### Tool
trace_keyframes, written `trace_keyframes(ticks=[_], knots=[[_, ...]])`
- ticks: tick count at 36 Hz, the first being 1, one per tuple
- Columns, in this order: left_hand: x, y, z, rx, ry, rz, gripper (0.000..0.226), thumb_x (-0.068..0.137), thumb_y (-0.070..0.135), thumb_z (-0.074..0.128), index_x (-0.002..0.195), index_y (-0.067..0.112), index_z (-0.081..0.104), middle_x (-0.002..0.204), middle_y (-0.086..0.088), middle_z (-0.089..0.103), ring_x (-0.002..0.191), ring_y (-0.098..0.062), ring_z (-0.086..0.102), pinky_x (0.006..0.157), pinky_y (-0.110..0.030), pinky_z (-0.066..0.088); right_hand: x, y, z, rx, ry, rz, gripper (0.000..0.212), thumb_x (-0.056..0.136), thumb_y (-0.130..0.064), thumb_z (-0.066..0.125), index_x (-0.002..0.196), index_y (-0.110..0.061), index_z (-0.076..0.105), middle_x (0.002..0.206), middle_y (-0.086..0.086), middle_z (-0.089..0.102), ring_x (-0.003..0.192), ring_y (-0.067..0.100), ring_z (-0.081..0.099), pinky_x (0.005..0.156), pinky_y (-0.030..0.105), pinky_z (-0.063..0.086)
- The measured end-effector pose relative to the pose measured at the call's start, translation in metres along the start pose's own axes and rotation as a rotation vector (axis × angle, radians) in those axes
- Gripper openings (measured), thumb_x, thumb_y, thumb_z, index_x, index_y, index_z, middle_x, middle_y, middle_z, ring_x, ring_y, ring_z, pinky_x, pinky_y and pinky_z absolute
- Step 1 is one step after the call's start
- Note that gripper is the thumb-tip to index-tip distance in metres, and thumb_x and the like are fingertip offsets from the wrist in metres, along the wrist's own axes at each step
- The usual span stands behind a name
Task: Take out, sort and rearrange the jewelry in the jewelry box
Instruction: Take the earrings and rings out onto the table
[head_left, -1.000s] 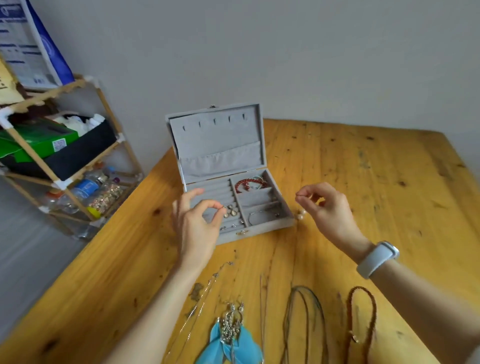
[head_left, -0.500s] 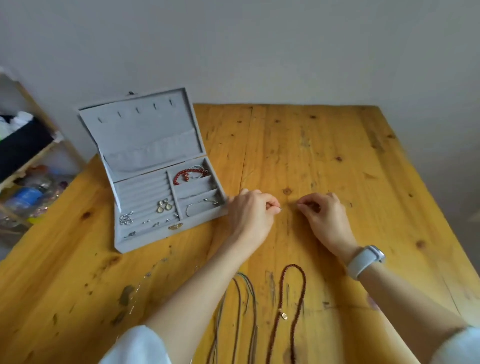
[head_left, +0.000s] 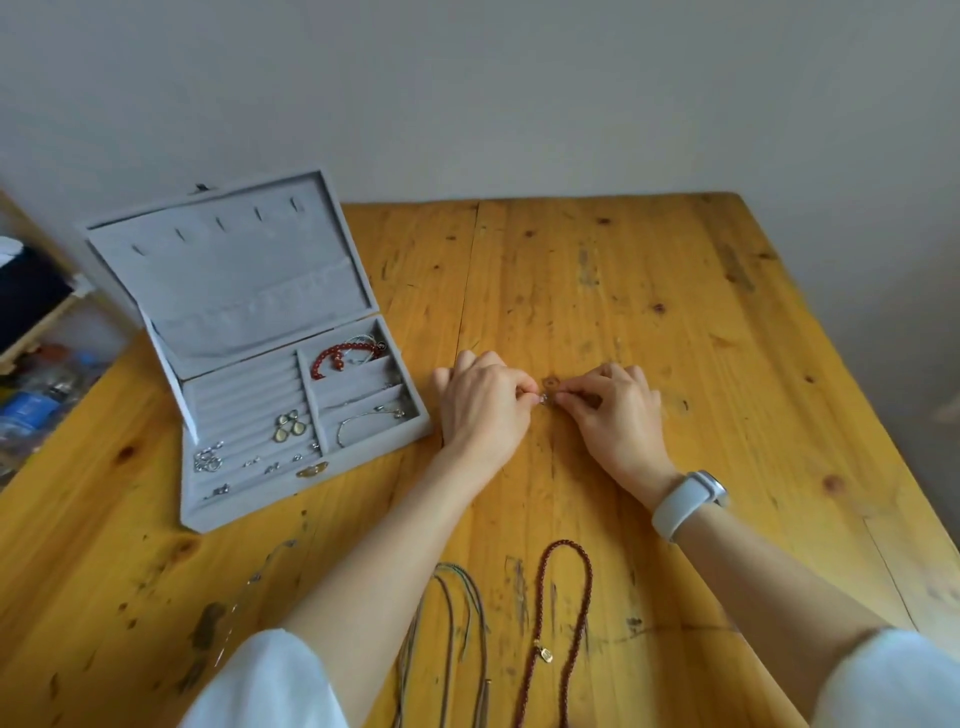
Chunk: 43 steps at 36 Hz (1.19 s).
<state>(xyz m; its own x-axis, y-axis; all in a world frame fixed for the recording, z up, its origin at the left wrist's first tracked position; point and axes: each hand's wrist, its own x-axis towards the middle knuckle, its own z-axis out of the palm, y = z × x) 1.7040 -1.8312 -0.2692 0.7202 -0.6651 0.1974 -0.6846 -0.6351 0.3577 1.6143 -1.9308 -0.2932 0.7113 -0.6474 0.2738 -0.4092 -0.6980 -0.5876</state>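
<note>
Wooden worktop (head_left: 649, 291), largest in view, now square under the camera rather than off to the right as a second ago. Grey jewelry box (head_left: 306, 467) at its left, lid up, no longer between the arms.

Both hands shifted out of the box to bare wood just right of it. Left hand (head_left: 485, 402) and right hand (head_left: 618, 410) nearly touching, fingertips meeting over a small silvery piece (head_left: 544, 399). Each grip closed to a fine pinch on that piece; too small to say whether one item or a pair. Judged: one more item lifted out and being set down or straightened, so sorting well under way, box not yet emptied.

Inside the box: ring-roll section at left holding pale drop earrings (head_left: 288, 426), a silver cluster (head_left: 208, 461), and several tiny studs along the front rows. Right side in three compartments: red bead bracelet (head_left: 332, 358) with a silver chain in the rearmost, a thin chain in the middle, a slim bangle (head_left: 369, 422) in the front.

Already out, near the front edge: dark red braided necklace (head_left: 571, 597) with a small gold tag, grey-green cords (head_left: 462, 613), and a fine chain (head_left: 260, 577) further left.
</note>
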Motion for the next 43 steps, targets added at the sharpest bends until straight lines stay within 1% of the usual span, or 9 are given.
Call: trace_keyframes(ticks=[7, 12, 15, 19, 23, 29, 35, 40, 43], knots=[[-0.006, -0.007, -0.004, 0.003, 0.055, 0.006, 0.015, 0.087, 0.037, 0.059, 0.099, 0.034, 0.068, 0.107, 0.010, 0.058, 0.107, -0.014, 0.041, 0.077, -0.029, 0.016, -0.002, 0.001, -0.001, 0.031, -0.021, -0.034, 0.018, 0.089, -0.028, 0.057, 0.103, -0.029, 0.069, 0.093, -0.009, 0.056, 0.091, 0.013, 0.036, 0.078, 0.035, 0.028], [-0.013, -0.013, -0.014, -0.036, 0.132, 0.027, 0.014, 0.086, 0.033, 0.060, 0.098, 0.032, 0.067, 0.108, 0.009, 0.055, 0.108, -0.015, 0.040, 0.081, -0.030, 0.017, -0.004, -0.004, -0.005, 0.089, -0.045, -0.038, 0.020, 0.090, -0.025, 0.056, 0.106, -0.027, 0.068, 0.095, -0.004, 0.061, 0.092, 0.018, 0.041, 0.085, 0.041, 0.035], [-0.017, -0.019, -0.023, -0.078, 0.194, 0.041, 0.014, 0.084, 0.029, 0.062, 0.097, 0.029, 0.069, 0.105, 0.007, 0.056, 0.106, -0.017, 0.043, 0.083, -0.032, 0.019, -0.005, -0.013, -0.008, 0.090, -0.045, -0.049, 0.018, 0.090, -0.024, 0.054, 0.102, -0.024, 0.068, 0.097, -0.003, 0.062, 0.091, 0.017, 0.041, 0.085, 0.041, 0.036], [-0.028, -0.039, -0.037, -0.104, 0.252, 0.030, 0.013, 0.084, 0.024, 0.063, 0.094, 0.026, 0.070, 0.100, 0.005, 0.057, 0.101, -0.018, 0.046, 0.079, -0.030, 0.019, -0.003, -0.038, -0.008, 0.136, -0.031, -0.073, 0.017, 0.090, -0.020, 0.054, 0.097, -0.023, 0.069, 0.093, -0.004, 0.062, 0.092, 0.017, 0.044, 0.086, 0.044, 0.040], [-0.042, -0.071, -0.053, -0.088, 0.301, -0.034, 0.013, 0.082, 0.019, 0.064, 0.092, 0.023, 0.071, 0.098, 0.003, 0.060, 0.099, -0.020, 0.050, 0.077, -0.032, 0.021, -0.001, -0.070, 0.001, 0.167, -0.041, -0.135, 0.016, 0.089, -0.018, 0.054, 0.096, -0.023, 0.069, 0.092, -0.005, 0.062, 0.091, 0.016, 0.045, 0.085, 0.044, 0.041], [-0.069, -0.138, -0.082, -0.042, 0.392, -0.230, 0.014, 0.080, 0.013, 0.065, 0.089, 0.021, 0.072, 0.096, -0.002, 0.063, 0.096, -0.026, 0.054, 0.077, -0.034, 0.025, -0.004, -0.121, 0.031, 0.166, -0.116, -0.240, 0.017, 0.089, -0.019, 0.055, 0.097, -0.024, 0.069, 0.095, -0.003, 0.064, 0.090, 0.020, 0.046, 0.083, 0.041, 0.039], [-0.094, -0.200, -0.107, 0.023, 0.339, -0.450, 0.016, 0.084, 0.019, 0.062, 0.097, 0.022, 0.071, 0.108, -0.001, 0.058, 0.107, -0.025, 0.047, 0.084, -0.036, 0.027, -0.010, -0.172, 0.069, 0.156, -0.244, -0.354, 0.019, 0.089, -0.022, 0.054, 0.101, -0.025, 0.069, 0.106, -0.001, 0.064, 0.103, 0.024, 0.046, 0.089, 0.042, 0.037], [-0.100, -0.220, -0.117, 0.057, 0.212, -0.481, 0.020, 0.087, 0.028, 0.059, 0.105, 0.034, 0.066, 0.117, 0.005, 0.049, 0.113, -0.019, 0.039, 0.091, -0.035, 0.025, -0.013, -0.206, 0.102, 0.024, -0.360, -0.454, 0.024, 0.092, -0.026, 0.049, 0.109, -0.031, 0.065, 0.105, -0.001, 0.058, 0.106, 0.024, 0.040, 0.079, 0.034, 0.026], [-0.098, -0.225, -0.119, 0.040, 0.205, -0.475, 0.020, 0.086, 0.030, 0.059, 0.103, 0.037, 0.067, 0.117, 0.008, 0.048, 0.113, -0.017, 0.039, 0.091, -0.034, 0.024, -0.013, -0.221, 0.115, -0.054, -0.392, -0.513, 0.025, 0.093, -0.029, 0.046, 0.112, -0.033, 0.062, 0.107, 0.000, 0.055, 0.107, 0.023, 0.038, 0.081, 0.035, 0.024]])
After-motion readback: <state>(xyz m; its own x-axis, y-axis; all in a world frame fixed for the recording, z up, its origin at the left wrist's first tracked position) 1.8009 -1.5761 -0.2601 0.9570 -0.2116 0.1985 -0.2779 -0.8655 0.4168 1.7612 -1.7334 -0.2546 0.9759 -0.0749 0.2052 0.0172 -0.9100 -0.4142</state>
